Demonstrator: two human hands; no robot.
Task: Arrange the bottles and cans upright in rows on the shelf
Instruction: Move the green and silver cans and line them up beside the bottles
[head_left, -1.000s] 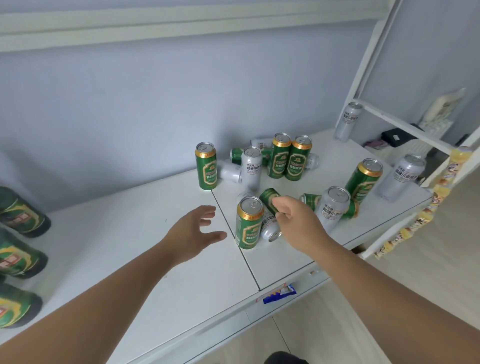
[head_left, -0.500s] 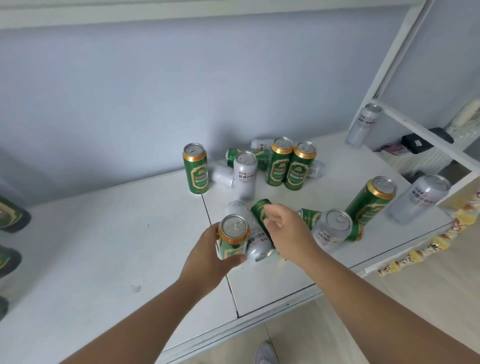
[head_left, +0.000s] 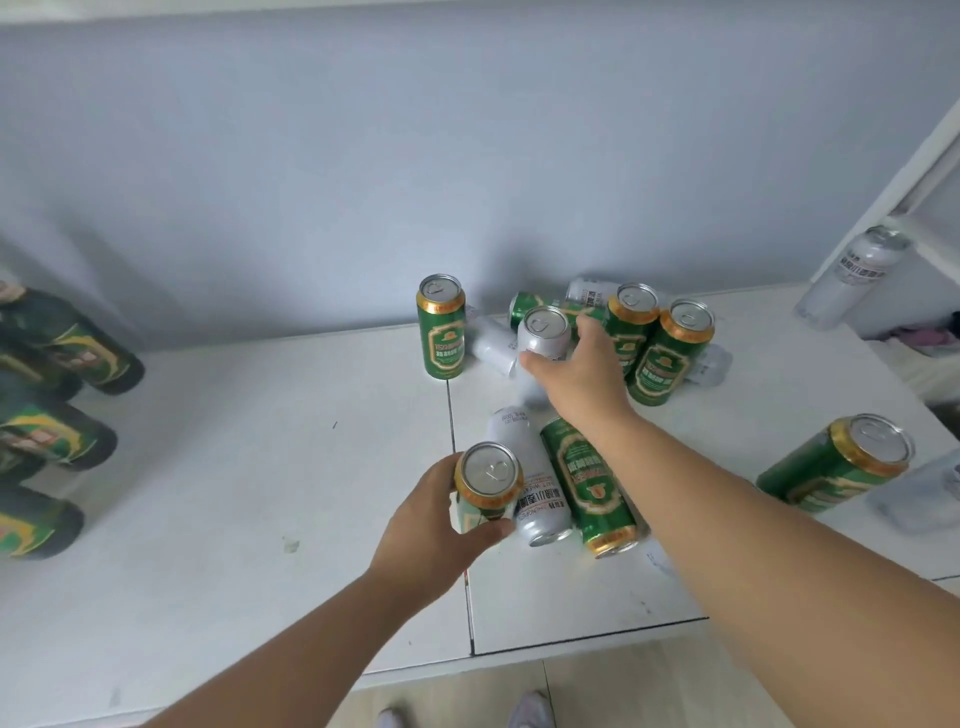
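Observation:
My left hand (head_left: 431, 525) grips an upright green can with a gold rim (head_left: 487, 480) near the front of the white shelf top (head_left: 234, 493). My right hand (head_left: 576, 371) reaches further back and closes round an upright silver can (head_left: 543, 332). Between the two hands a silver can (head_left: 527, 478) and a green can (head_left: 589, 486) lie on their sides. Upright green cans stand at the back: one alone (head_left: 440, 327), two together (head_left: 670, 353). More cans lie on their sides behind them, partly hidden.
A tilted-looking green can (head_left: 836, 462) stands at the right, with a silver can (head_left: 852, 278) by the white frame post (head_left: 883, 202). Dark green bottles (head_left: 47, 415) lie on their sides at the far left. The blue-grey wall runs close behind; the shelf's front edge is near my feet.
My right hand let go of the lying green can and moved back to the upright silver can. My left hand keeps its hold on the front green can. The camera swung left.

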